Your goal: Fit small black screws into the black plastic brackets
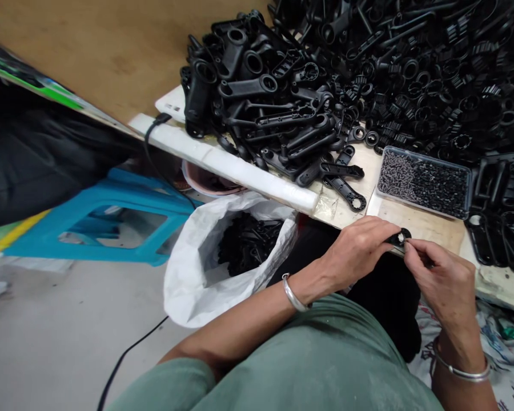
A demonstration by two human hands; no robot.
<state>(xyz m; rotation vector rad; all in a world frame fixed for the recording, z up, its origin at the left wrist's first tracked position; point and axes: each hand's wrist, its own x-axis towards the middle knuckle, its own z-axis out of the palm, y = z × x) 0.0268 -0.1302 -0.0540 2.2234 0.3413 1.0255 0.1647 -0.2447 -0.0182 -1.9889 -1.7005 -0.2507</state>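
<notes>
In the head view, a black plastic part point(405, 234) with a ring-shaped end is held at the front edge of the tabletop point(370, 165), near the wooden board point(424, 225). The part is gripped between the thumb and fingers of the left hand point(351, 251). The fingertips of the right hand point(445, 279) are brought together against the right side of the part; whether they are closed on it or on a smaller item cannot be told.

Beyond the hands, a clear plastic box point(468, 197) is filled with small metallic pieces at left and small black pieces at right. Loose black arms point(346, 191) are laid to the left of the box; further black arms point(499, 245) are placed to its right. Larger black components point(274, 114) are heaped behind. Below the tabletop, black items are contained in an open white bag point(188, 285), beside a blue stool point(38, 242).
</notes>
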